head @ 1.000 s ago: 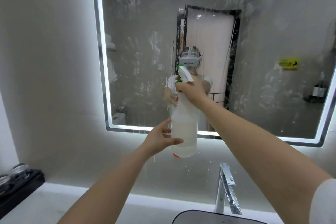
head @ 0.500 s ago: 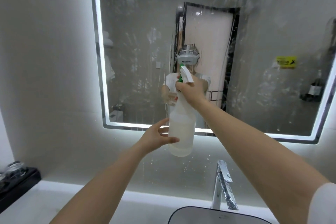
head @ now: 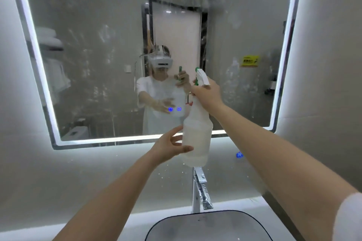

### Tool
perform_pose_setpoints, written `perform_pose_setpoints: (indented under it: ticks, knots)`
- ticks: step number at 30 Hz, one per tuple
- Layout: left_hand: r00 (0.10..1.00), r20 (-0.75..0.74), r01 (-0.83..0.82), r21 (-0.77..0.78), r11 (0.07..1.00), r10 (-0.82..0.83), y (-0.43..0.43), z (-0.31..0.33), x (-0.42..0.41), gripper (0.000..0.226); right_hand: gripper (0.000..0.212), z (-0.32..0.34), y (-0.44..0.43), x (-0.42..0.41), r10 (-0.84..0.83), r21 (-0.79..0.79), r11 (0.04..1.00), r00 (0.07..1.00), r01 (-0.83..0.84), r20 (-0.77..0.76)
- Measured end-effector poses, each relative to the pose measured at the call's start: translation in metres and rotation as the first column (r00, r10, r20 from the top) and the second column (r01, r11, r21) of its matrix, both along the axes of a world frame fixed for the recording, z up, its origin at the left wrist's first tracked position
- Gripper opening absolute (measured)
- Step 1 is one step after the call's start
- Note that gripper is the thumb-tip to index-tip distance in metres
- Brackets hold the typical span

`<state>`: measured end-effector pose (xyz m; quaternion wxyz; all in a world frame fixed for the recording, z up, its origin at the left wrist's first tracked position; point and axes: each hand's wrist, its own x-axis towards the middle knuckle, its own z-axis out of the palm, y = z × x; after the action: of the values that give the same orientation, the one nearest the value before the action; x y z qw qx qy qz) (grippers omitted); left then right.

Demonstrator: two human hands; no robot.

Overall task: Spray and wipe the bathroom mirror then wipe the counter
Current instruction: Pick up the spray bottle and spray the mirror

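The fingers of my right hand are curled round the neck of the bottle, just under the white trigger head. I cannot tell whether a finger sits on the trigger, since the back of my hand hides it. I hold it high and upright so the nozzle faces the mirror beyond my knuckles.

My left hand steadies the body lower down. The thumb lies across the near side and the fingers curve against the far side. It is a light hold, I think, to stop the bottle swinging while I squeeze.

Past the fingers the glass is already streaked and beaded with spray, so I judge the spraying well along and the wiping not yet begun. No cloth is in sight. Below my left hand stands the tap, almost under the bottle's base, then the basin and the pale counter nearest me.

Both holds are as they were a second ago, but I have swung rightward. The bottle then covered my reflection and the tap stood off to its right — now the bottle is right of the reflection, and the mirror's right edge has come into view.
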<state>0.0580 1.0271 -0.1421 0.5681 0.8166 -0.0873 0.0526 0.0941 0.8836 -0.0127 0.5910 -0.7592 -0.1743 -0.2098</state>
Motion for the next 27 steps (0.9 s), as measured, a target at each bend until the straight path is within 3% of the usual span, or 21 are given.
perform_pose_setpoints:
  ticks: [2, 10, 16, 22, 25, 27]
  knots:
    - [0.999, 0.002, 0.051, 0.007, 0.999, -0.051, -0.020, -0.002, 0.005, 0.063, 0.020, -0.003, -0.021, -0.001, -0.029, 0.020, 0.999, 0.999, 0.029, -0.034]
    - [0.987, 0.033, 0.160, 0.003, 0.987, -0.160, -0.097, -0.009, 0.016, 0.069, 0.002, -0.007, -0.098, -0.005, -0.110, -0.019, 0.994, 0.993, 0.109, -0.043]
    - [0.976, 0.032, 0.215, 0.001, 0.977, -0.215, -0.141, -0.013, 0.020, 0.072, 0.012, -0.007, -0.141, -0.011, -0.223, -0.036, 0.975, 0.974, 0.221, -0.045]
    - [0.973, 0.018, 0.231, 0.029, 0.972, -0.232, -0.171, -0.016, 0.015, 0.070, 0.003, -0.011, -0.176, -0.019, -0.189, 0.018, 0.981, 0.976, 0.192, -0.107]
    - [0.971, 0.008, 0.237, 0.027, 0.971, -0.237, -0.181, -0.019, 0.009, 0.069, 0.017, -0.015, -0.187, -0.022, -0.183, 0.025, 0.982, 0.974, 0.188, -0.136]
    - [0.969, -0.003, 0.247, 0.025, 0.969, -0.247, -0.187, -0.021, 0.006, 0.071, 0.011, -0.018, -0.193, -0.023, -0.217, 0.001, 0.976, 0.968, 0.219, -0.124]
